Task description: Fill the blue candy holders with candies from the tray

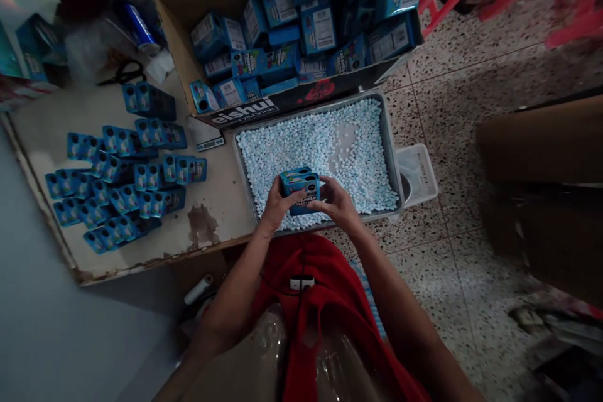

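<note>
1. The left hand grips the left side of a small blue box, fingers curled round its edge and thumb on the near face.
2. The right hand closes on the box's right side, fingers bent over the top corner; both hands are pressed on the box with no gap showing.
3. The small blue box is held upright just above the near edge of a grey tray, which is filled with pale blue and white pellets.
4. The tray lies partly on a pale bench and reaches out over the speckled floor.
5. Behind the tray stands an open cardboard carton heaped with larger blue boxes.
6. To the left on the bench, rows of small blue boxes lie flat, well apart from the hands.
7. A white plastic tub is just beside the tray's right side.
8. A red cloth lies across the person's lap below the hands.
</note>
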### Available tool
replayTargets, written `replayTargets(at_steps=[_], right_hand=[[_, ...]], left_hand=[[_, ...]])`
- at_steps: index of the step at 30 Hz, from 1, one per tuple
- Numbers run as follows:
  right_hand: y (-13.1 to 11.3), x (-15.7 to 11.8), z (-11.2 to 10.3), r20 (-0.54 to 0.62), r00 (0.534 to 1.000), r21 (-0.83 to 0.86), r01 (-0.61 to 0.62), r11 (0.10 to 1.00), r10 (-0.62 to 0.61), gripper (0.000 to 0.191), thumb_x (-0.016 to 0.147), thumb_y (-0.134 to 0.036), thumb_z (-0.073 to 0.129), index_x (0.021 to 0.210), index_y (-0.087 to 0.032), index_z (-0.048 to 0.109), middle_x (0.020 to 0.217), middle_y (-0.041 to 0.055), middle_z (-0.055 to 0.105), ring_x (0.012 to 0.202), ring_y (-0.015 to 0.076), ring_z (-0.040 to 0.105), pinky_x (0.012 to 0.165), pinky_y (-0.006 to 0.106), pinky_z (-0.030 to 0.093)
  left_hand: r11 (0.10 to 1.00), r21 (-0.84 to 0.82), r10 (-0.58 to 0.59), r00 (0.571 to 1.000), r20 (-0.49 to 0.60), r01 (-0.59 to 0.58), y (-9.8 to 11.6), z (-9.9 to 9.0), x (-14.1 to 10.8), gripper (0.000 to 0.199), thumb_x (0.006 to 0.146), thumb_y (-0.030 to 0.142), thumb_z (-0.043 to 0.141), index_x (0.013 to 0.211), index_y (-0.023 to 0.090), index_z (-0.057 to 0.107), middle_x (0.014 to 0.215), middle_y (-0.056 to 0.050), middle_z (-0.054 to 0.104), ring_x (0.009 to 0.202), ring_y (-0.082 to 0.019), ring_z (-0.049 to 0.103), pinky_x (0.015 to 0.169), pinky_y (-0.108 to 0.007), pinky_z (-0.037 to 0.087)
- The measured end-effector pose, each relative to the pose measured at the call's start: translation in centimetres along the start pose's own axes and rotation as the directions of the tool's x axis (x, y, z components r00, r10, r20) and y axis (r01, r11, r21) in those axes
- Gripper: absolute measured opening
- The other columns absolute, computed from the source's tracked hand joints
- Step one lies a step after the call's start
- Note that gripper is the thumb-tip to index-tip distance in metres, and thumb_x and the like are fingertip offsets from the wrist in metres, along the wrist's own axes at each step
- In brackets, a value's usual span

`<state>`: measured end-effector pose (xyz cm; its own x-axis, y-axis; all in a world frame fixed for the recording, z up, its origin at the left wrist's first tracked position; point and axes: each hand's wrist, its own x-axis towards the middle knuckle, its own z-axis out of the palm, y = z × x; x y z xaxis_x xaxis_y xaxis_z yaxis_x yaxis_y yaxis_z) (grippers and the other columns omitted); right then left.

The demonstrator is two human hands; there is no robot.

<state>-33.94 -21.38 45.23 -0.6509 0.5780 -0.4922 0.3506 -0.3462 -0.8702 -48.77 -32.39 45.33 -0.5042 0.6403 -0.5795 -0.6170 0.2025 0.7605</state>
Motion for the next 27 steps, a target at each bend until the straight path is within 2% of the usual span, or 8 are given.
replayTargets(at_steps=[4, 8, 11, 13, 16, 18, 22, 27], right_hand=[[0.3, -0.8, 0.7, 0.0, 1.0, -0.231, -0.007, 0.973, 0.007, 0.06, 0.07, -0.075, 0.085, 0.097, -0.026, 0.063, 0.082, 0.002, 0.074, 0.074, 0.0219, 0.069, 0.067, 0.032, 0.053], [-0.6, 1.7, -1.0, -0.056, 0.996, -0.59, 0.018, 0.807, -0.063, 0.054, 0.087, -0.078, 0.067, 0.079, -0.025, 0.069, 0.072, 0.0057, 0.074, 0.071, 0.0233, 0.068, 0.069, 0.034, 0.051], [-1.3, 7.8, -3.9, -0.142, 0.94, -0.616, 0.162, 0.771, -0.311, 0.057, 0.105, -0.068, 0.041, 0.101, -0.024, 0.077, 0.095, 0.0114, 0.079, 0.091, 0.0266, 0.073, 0.085, 0.041, 0.058], [-1.2, 12.8, -5.5, -0.061, 0.868, -0.68, 0.326, 0.657, -0.493, 0.057, 0.106, -0.064, 0.039, 0.121, -0.023, 0.075, 0.125, 0.0157, 0.076, 0.122, 0.031, 0.068, 0.109, 0.05, 0.054], [0.1, 18.8, -6.4, 0.176, 0.823, -0.744, 0.471, 0.475, -0.541, 0.058, 0.106, -0.06, 0.038, 0.143, -0.024, 0.065, 0.152, 0.0151, 0.062, 0.147, 0.0338, 0.052, 0.126, 0.059, 0.039], [1.4, 20.4, -6.0, 0.265, 0.814, -0.744, 0.513, 0.427, -0.516, 0.058, 0.106, -0.059, 0.038, 0.147, -0.025, 0.062, 0.157, 0.0134, 0.058, 0.151, 0.0353, 0.046, 0.13, 0.062, 0.033], [3.1, 18.7, -4.5, 0.263, 0.829, -0.66, 0.528, 0.534, -0.494, 0.058, 0.106, -0.063, 0.038, 0.144, -0.027, 0.065, 0.147, 0.0124, 0.063, 0.144, 0.0355, 0.05, 0.129, 0.063, 0.031], [4.0, 14.4, -3.3, 0.107, 0.887, -0.539, 0.431, 0.724, -0.449, 0.061, 0.104, -0.068, 0.037, 0.131, -0.027, 0.074, 0.133, 0.0127, 0.069, 0.13, 0.0342, 0.058, 0.124, 0.057, 0.039]], left_hand=[[0.986, 0.162, -0.035, 0.999, -0.031, 0.039, 0.1, -1.1, -0.4, 0.063, 0.056, 0.044, 0.103, 0.103, 0.018, 0.07, 0.093, -0.002, 0.078, 0.079, -0.017, 0.07, 0.075, -0.028, 0.057], [0.984, 0.174, -0.004, 0.992, -0.123, 0.026, 0.2, -3.7, 0.3, 0.058, 0.058, 0.044, 0.1, 0.102, 0.017, 0.075, 0.095, -0.003, 0.08, 0.08, -0.019, 0.072, 0.078, -0.031, 0.06], [0.998, 0.061, 0.001, 0.979, -0.206, 0.012, 0.8, -6.4, 1.6, 0.057, 0.057, 0.046, 0.099, 0.1, 0.017, 0.076, 0.095, -0.005, 0.08, 0.081, -0.021, 0.075, 0.079, -0.034, 0.063], [0.999, 0.043, 0.005, 0.976, -0.218, 0.005, 1.2, -8.1, 2.2, 0.059, 0.054, 0.043, 0.1, 0.101, 0.017, 0.076, 0.097, -0.006, 0.081, 0.083, -0.023, 0.076, 0.08, -0.035, 0.063], [0.996, 0.088, 0.002, 0.978, -0.208, 0.016, 1.0, -9.3, 2.1, 0.074, 0.048, 0.031, 0.102, 0.116, 0.019, 0.075, 0.107, -0.006, 0.081, 0.092, -0.024, 0.077, 0.085, -0.035, 0.063], [0.996, 0.055, -0.053, 0.983, -0.176, 0.064, 0.2, -9.1, 1.6, 0.092, 0.049, 0.027, 0.101, 0.135, 0.023, 0.069, 0.116, -0.006, 0.08, 0.098, -0.025, 0.078, 0.088, -0.036, 0.063], [0.985, -0.108, -0.147, 0.985, -0.091, 0.137, -2.4, -6.8, 0.7, 0.112, 0.052, 0.03, 0.099, 0.155, 0.03, 0.055, 0.122, -0.005, 0.078, 0.102, -0.024, 0.077, 0.089, -0.036, 0.062], [0.98, -0.187, -0.093, 0.99, -0.102, 0.072, -4.6, -3.8, 1.5, 0.119, 0.051, 0.032, 0.1, 0.159, 0.032, 0.051, 0.122, -0.005, 0.078, 0.104, -0.025, 0.078, 0.092, -0.036, 0.062]])
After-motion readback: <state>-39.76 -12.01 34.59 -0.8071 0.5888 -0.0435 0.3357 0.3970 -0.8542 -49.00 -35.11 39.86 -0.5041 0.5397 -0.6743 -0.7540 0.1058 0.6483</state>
